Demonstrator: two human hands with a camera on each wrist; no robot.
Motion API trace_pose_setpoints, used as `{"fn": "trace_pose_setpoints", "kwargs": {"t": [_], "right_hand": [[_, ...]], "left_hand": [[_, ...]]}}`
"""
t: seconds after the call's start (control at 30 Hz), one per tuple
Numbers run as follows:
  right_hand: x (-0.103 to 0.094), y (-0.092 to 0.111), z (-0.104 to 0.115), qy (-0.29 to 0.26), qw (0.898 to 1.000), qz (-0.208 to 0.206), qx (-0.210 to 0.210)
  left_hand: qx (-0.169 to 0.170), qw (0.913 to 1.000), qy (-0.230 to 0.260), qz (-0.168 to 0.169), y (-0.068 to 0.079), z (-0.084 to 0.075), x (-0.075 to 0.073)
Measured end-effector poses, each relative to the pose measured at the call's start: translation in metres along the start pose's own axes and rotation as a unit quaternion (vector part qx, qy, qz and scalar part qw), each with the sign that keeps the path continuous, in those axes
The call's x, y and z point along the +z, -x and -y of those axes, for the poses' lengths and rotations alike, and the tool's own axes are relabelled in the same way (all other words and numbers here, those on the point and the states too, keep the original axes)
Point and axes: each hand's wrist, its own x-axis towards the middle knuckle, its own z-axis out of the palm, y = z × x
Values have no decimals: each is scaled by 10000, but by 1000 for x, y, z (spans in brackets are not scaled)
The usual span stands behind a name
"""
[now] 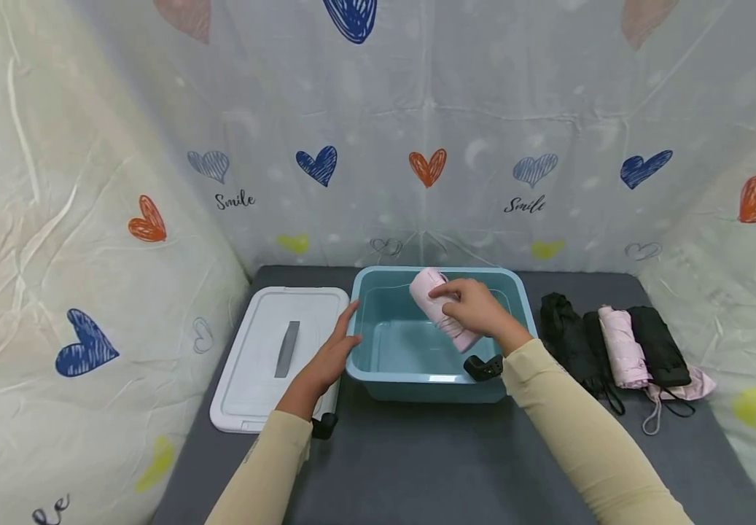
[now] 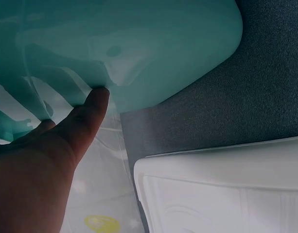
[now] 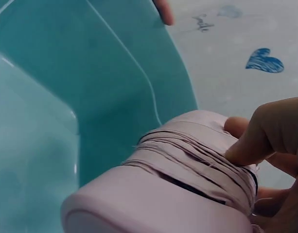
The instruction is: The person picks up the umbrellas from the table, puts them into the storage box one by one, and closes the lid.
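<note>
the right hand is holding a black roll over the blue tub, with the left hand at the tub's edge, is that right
The roll is pink, not black, as the head view shows. The right hand does hold it over the blue tub, with the left hand at the tub's edge.

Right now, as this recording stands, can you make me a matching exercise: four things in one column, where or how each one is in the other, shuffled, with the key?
Things:
1. Right hand
2. White lid
3. Black bundles
4. Left hand

Places and states:
A. Lying to the right of the teal bin
B. At the bin's left rim
C. Holding a pink roll over the bin
D. Lying flat, with a grey handle

Pairs: 1-C, 2-D, 3-A, 4-B
</note>
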Motion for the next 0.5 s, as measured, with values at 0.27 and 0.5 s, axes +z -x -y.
{"fn": "trace_pose_setpoints", "kwargs": {"t": [0.27, 0.5], "right_hand": [[14, -15, 5, 181, 9977, 658, 12], [23, -26, 10, 123, 9950, 989, -68]], "left_hand": [[-86, 9999, -8, -71, 2, 1, 2], [-32, 9999, 0, -119, 0, -1, 2]]}}
